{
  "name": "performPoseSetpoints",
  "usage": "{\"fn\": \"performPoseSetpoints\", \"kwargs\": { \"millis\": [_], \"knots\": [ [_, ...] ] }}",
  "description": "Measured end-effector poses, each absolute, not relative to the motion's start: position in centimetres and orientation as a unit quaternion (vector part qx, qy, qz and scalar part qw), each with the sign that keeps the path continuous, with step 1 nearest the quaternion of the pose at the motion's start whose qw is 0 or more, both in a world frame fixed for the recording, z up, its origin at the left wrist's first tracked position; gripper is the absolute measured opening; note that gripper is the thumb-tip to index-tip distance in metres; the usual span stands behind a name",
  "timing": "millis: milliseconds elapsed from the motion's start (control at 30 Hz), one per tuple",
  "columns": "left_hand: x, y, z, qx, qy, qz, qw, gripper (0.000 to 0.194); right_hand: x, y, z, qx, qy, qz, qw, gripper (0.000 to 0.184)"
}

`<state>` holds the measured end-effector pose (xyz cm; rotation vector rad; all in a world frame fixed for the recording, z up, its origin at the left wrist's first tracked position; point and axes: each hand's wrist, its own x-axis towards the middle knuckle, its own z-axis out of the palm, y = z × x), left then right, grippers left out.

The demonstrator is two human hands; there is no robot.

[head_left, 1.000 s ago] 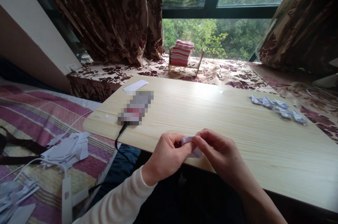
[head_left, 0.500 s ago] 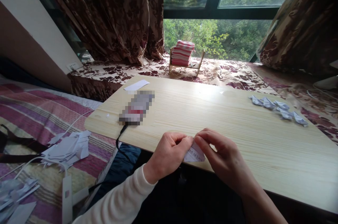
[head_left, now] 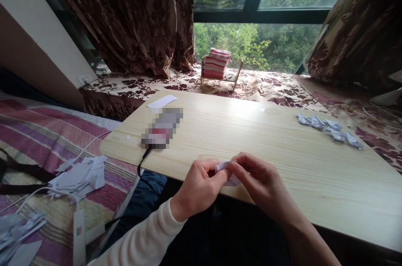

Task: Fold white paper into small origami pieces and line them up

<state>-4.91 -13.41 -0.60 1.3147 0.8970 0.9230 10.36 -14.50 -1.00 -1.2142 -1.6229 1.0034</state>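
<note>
A small folded piece of white paper [head_left: 233, 180] with writing on it is pinched between my two hands, just above the near edge of the wooden table [head_left: 201, 132]. My left hand [head_left: 201, 184] grips its left side, thumb on top. On the other side, the thumb and forefinger of my right hand [head_left: 256, 176] close on its upper edge. Part of the paper is hidden behind my fingers. Several folded white paper shapes [head_left: 317, 122] sit in a cluster at the table's far right.
A flat paper strip [head_left: 162, 101] and a blurred-out device [head_left: 161, 129] with a black cord lie on the table's left. Loose paper strips [head_left: 83, 176] and a white power strip [head_left: 79, 232] rest on the striped bed. Striped cloths [head_left: 216, 64] are stacked on a small stand by the window.
The written face of the paper turned toward view half a second ago, then tilted back with its folded upper edge showing between my fingers. Both hands stay in nearly the same place.
</note>
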Motion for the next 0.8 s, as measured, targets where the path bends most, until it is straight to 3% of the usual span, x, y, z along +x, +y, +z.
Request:
{"fn": "performPoseSetpoints", "kwargs": {
  "millis": [333, 567, 800],
  "knots": [
    [-4.6, -13.4, -0.9, 0.58, 0.411, 0.401, 0.577, 0.025, 8.8, -14.3, -1.9, -0.52, -0.632, 0.306, 0.486, 0.032],
    [-4.5, -13.2, -1.1, 0.525, 0.433, 0.425, 0.597, 0.025, 10.7, -13.1, -1.7, -0.551, -0.566, 0.378, 0.483, 0.046],
    [-4.7, -13.1, -1.2, 0.52, 0.441, 0.414, 0.604, 0.026, 10.4, -14.1, -1.1, -0.517, -0.62, 0.361, 0.466, 0.027]
  ]
}}
